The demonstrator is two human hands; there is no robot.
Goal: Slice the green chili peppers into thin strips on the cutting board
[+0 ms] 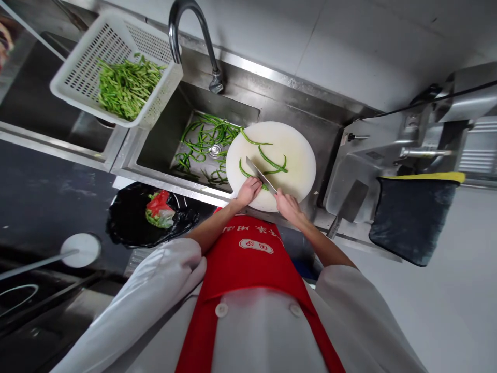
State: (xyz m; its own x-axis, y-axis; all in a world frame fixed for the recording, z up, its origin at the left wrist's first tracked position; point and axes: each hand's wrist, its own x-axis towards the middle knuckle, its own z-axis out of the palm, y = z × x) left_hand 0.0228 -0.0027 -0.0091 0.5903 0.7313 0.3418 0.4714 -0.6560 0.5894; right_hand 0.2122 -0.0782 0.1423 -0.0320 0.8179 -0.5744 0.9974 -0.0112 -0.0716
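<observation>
On a round white cutting board (301, 147), a person in a red apron (252, 264) works a broad-bladed knife (261, 175) over green beans (274, 159), some of them strewn singly across the board's middle and left side. The right hand (288, 207), at the board's near edge, is closed firmly around the knife's handle; the left hand (249, 191), at the board's near-left edge, is curled down, its fingertips holding beans just beside the blade. Directly left of the board, more whole beans (212, 135) lie loose in a steel sink (157, 147), with a curved faucet (173, 32) beyond. Farther left of the board stands a white perforated basket (87, 57) (piled with short green pieces (128, 87)), while a black-lined bin (124, 212) sits to its near left. Right of the board rest a cleaver (353, 201) and a dark cloth (413, 220) with yellow trim.
</observation>
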